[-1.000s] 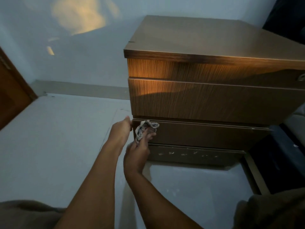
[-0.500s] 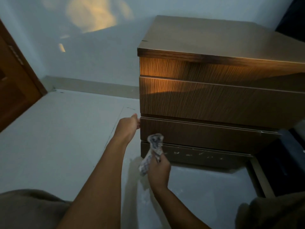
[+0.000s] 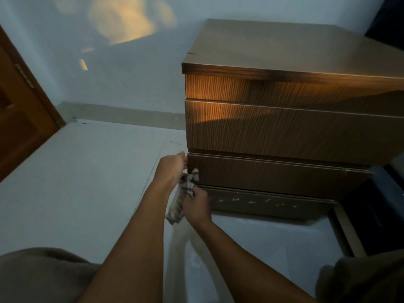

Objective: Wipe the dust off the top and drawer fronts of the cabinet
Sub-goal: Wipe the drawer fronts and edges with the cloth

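A brown wooden cabinet (image 3: pixel 284 132) with three drawer fronts stands on the pale floor against the wall. My left hand (image 3: pixel 171 169) rests against the left edge of the bottom drawer (image 3: pixel 273 173), fingers on its corner. My right hand (image 3: pixel 195 205) is closed around a crumpled patterned cloth (image 3: pixel 182 197). The cloth's upper end touches the bottom drawer's front near its left corner, and its other end hangs down left of my fist. Below the drawer runs a scuffed plinth (image 3: pixel 273 203).
A brown wooden door (image 3: pixel 19 119) stands at the left. A skirting board (image 3: pixel 122 114) runs along the wall. Dark furniture (image 3: pixel 376 211) sits close at the cabinet's right. My knees show at both bottom corners.
My right hand with the cloth dropped from the bottom drawer's left corner toward the plinth, then rose back up to that corner. My left hand has stayed on the drawer's edge.
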{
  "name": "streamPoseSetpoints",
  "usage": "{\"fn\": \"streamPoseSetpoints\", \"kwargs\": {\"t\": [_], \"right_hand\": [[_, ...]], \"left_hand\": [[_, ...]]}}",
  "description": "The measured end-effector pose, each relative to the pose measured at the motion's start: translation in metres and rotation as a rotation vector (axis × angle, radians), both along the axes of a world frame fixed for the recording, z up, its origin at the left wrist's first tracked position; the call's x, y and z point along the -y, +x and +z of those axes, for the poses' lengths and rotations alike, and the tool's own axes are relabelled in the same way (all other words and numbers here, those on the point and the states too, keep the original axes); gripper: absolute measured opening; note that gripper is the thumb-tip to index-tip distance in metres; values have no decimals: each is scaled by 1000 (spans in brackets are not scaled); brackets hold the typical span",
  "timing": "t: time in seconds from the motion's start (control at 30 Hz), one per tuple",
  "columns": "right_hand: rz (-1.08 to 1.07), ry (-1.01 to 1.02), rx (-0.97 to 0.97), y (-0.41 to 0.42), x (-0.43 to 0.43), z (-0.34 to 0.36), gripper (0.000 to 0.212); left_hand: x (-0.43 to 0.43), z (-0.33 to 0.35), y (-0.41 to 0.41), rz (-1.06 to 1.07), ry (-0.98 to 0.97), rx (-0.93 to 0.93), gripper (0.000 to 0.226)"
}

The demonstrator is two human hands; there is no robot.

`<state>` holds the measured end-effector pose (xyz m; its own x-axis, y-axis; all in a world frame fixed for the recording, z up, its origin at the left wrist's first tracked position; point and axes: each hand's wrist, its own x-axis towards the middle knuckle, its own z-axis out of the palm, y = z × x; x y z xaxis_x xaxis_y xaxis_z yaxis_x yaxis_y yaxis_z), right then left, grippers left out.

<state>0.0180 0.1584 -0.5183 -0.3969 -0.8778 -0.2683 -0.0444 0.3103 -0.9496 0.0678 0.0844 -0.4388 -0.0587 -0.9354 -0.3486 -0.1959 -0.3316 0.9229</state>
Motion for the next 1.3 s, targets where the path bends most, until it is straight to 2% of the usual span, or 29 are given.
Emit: {"fn": "streamPoseSetpoints", "kwargs": {"t": [0.13, 0.3, 0.43, 0.57, 0.7, 0.87, 1.0, 1.13, 1.3], "right_hand": [[86, -10, 106, -39, -24, -13, 15], [-83, 122, 447, -96, -52, -27, 23], [-155, 181, 812, -121, -65, -27, 34], [-103, 132, 877, -137, -82, -30, 37], [-168, 124, 745, -153, -95, -34, 31], [-280, 50, 231, -169, -108, -33, 10], [-376, -34, -33, -181, -119, -32, 11], [-564, -60, -181, -191, -135, -31, 14], [-830, -30, -227, -211, -147, -34, 23]], "left_hand": [[-1, -9, -3, 88, 1, -56, 33], [-12, -38, -21, 299, 56, -20, 31], [-28, -60, -33, 223, 69, 82, 33], [-32, -75, -47, 200, 96, 123, 43], [-35, -82, -55, 277, 49, 181, 38], [-40, -95, -68, 399, 0, 206, 31], [-45, -99, -75, 460, 34, 166, 24], [-44, -102, -75, 509, 78, 110, 33], [-43, -107, -72, 497, 68, 31, 19]]}}
